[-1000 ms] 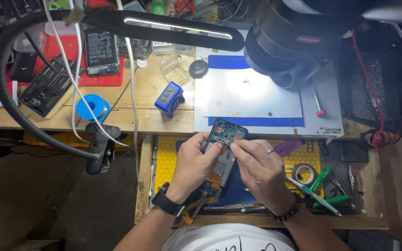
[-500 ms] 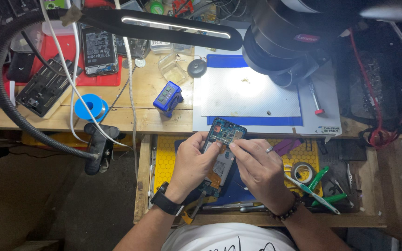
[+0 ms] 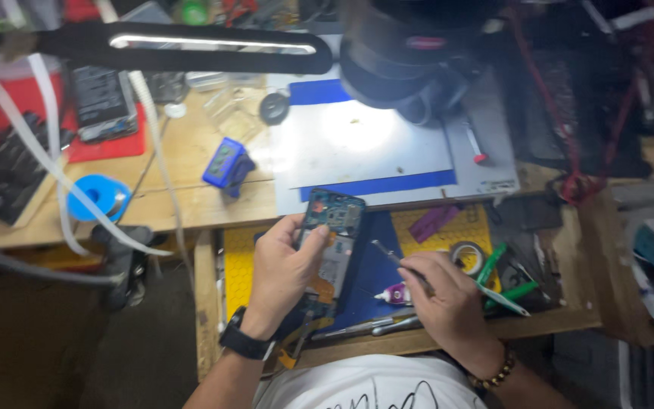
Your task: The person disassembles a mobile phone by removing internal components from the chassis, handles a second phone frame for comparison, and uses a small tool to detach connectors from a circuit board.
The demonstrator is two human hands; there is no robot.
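An opened phone [image 3: 332,235], its circuit boards exposed, is pinched in the grip of the left hand [image 3: 285,269]: the thumb is pressed on its face and the fingers are curled behind it. The phone is held tilted above an open drawer [image 3: 493,326] at the front edge of the table [image 3: 191,204]. A black watch [image 3: 245,342] is worn on the left wrist. A thin dark tool [image 3: 391,257] is pinched in the closed grip of the right hand [image 3: 448,303], its tip pointed up and left toward the phone but kept apart from it. A beaded bracelet [image 3: 497,373] is seen on the right wrist. Inside the drawer, a yellow mat [image 3: 238,265], a roll of tape [image 3: 465,256], a purple strip [image 3: 433,223] and green-handled tools [image 3: 497,276] are laid near the right hand. On the table beyond the phone, a grey work mat [image 3: 372,148] with blue edging is lit beneath a microscope head [image 3: 410,57]. To the left, a small blue device [image 3: 226,165], a blue reel [image 3: 96,198] and a red mat [image 3: 115,144] are found. A bar lamp [image 3: 191,47] is stretched across the top.
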